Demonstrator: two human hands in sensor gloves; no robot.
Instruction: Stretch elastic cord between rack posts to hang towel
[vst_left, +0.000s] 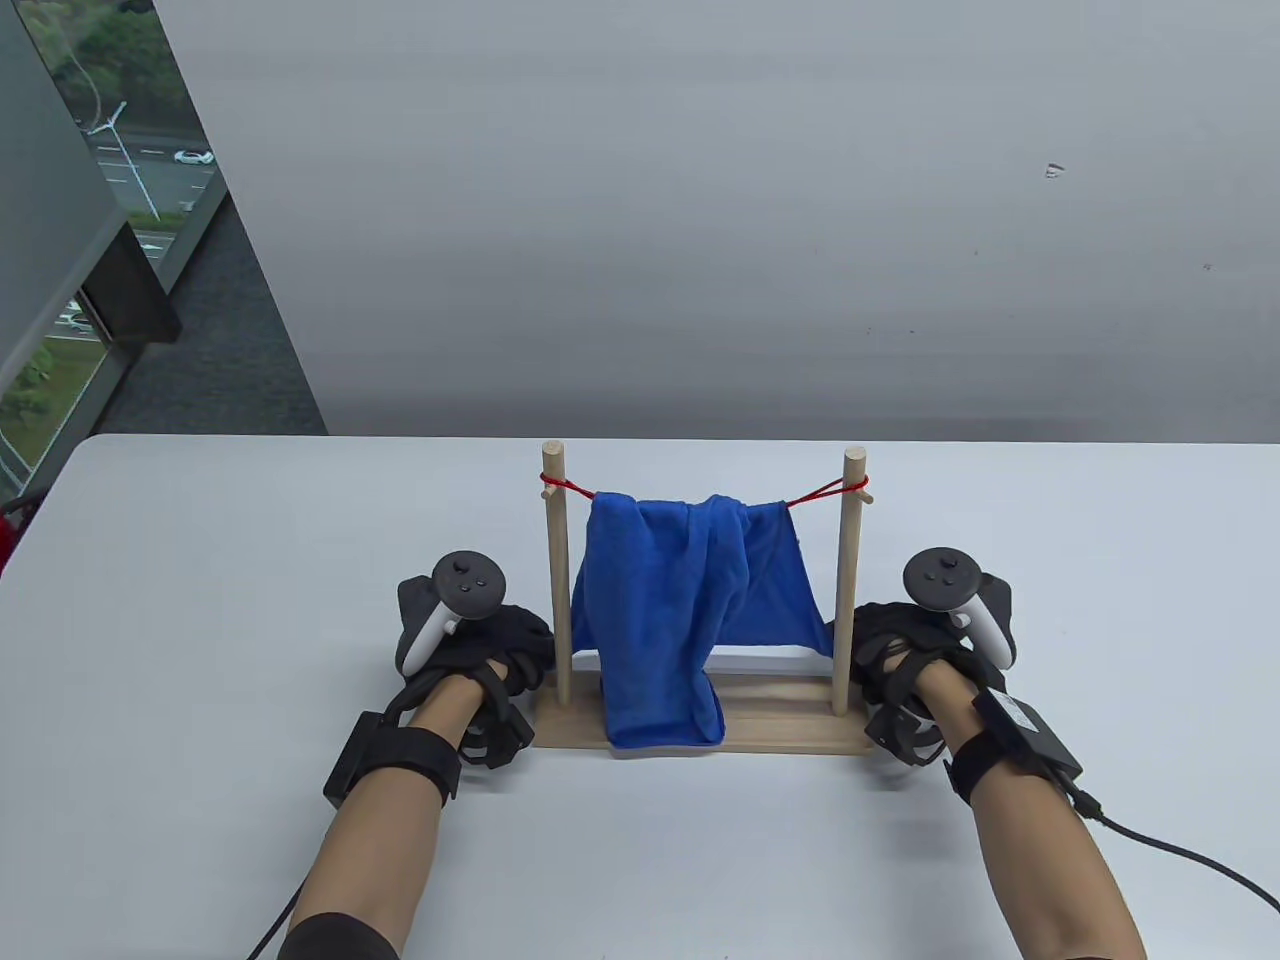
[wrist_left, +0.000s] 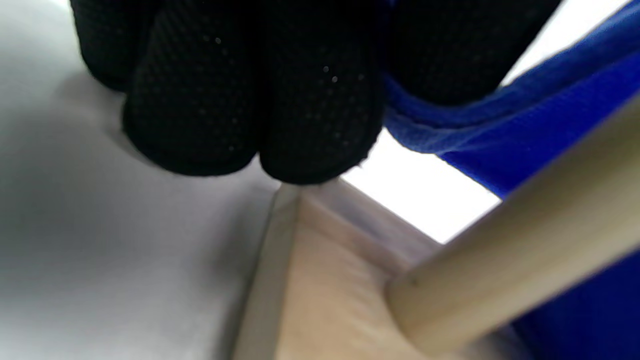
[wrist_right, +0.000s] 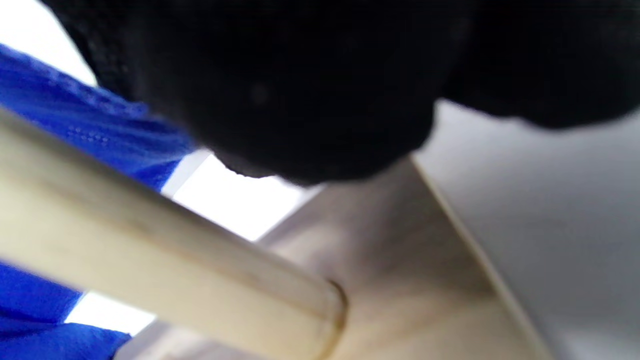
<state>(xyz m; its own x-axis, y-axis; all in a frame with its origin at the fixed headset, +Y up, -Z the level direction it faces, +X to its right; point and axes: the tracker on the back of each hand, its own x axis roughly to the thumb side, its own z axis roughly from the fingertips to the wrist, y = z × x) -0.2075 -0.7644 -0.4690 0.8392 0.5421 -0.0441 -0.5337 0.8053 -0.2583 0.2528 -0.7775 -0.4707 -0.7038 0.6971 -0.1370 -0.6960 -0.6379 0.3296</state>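
A wooden rack (vst_left: 700, 735) stands on the white tabletop (vst_left: 200, 560), its flat base carrying two upright posts. A red elastic cord (vst_left: 815, 493) runs between the left post (vst_left: 556, 570) and the right post (vst_left: 850, 570), looped around each just below the top, where a small peg sticks out. Over the cord hangs a blue towel (vst_left: 690, 610); its front fold drops down to the base, while the rest bunches toward the middle of the cord (the cord is bare only near each post).

The left hand (vst_left: 490, 650) sits at the left end of the base, beside the left post. In the left wrist view its gloved fingers (wrist_left: 250, 100) are bunched together right at the corner of the base (wrist_left: 320, 280), with the towel edge (wrist_left: 450, 125) just behind them; whether they grip anything I cannot tell. The right hand (vst_left: 900, 650) sits at the right end of the base, beside the right post. In the right wrist view its glove (wrist_right: 310, 90) is a dark blur above the base (wrist_right: 415, 260) and the post (wrist_right: 150, 260), so its hold cannot be told either.
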